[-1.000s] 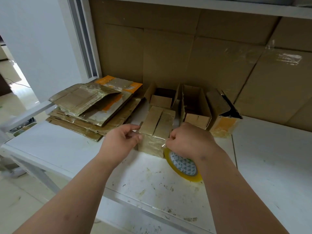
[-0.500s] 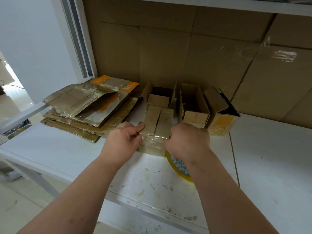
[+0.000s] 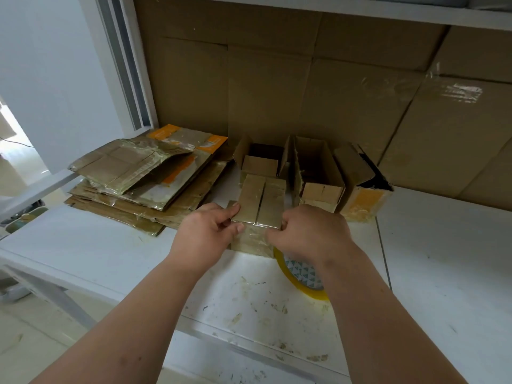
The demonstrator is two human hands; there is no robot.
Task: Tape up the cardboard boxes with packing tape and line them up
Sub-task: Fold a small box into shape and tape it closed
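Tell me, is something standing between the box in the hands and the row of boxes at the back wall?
Nothing visible does. The closed box, gripped by the left hand and the right hand, sits directly in front of the leftmost open box of the row, almost touching it.

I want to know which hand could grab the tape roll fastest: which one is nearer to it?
Right. The right hand sits just above the tape roll; the left hand is across the box, farther away.
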